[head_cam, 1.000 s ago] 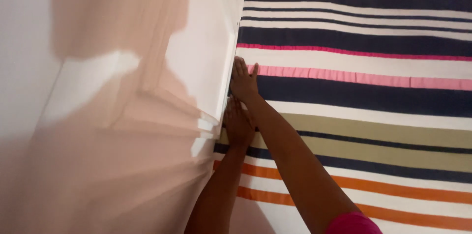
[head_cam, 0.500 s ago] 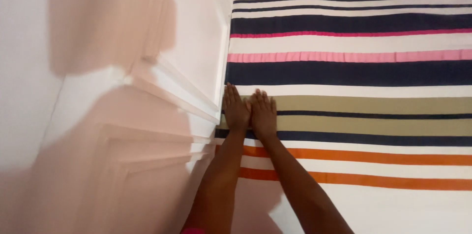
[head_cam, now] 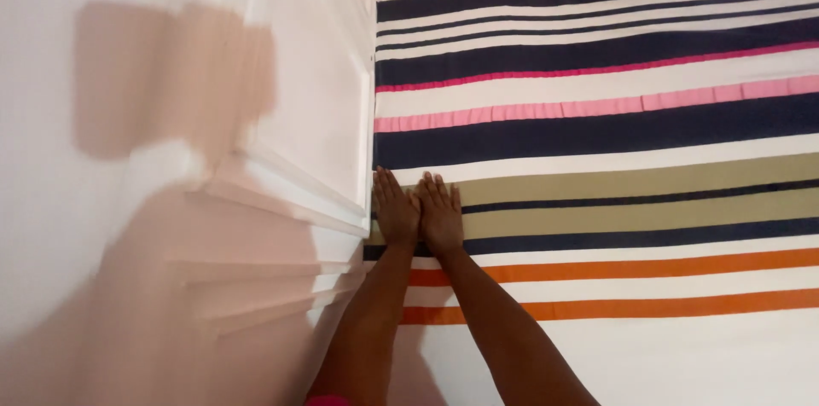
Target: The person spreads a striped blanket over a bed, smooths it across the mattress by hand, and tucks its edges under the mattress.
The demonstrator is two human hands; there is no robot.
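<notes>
1. The striped sheet [head_cam: 597,159] lay flat and largely smooth, filling the view from 12 to 5 o'clock.
2. Left hand [head_cam: 395,211] and right hand [head_cam: 440,213] pressed side by side, palms flat, fingers extended, holding nothing.
3. Its edge at the white panelled headboard [head_cam: 324,90], 9 o'clock of the hands, looked not yet tucked.

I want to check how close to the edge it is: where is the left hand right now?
In the head view, the left hand lies flat on the striped sheet, against the white panelled headboard and beside the right hand.
</notes>
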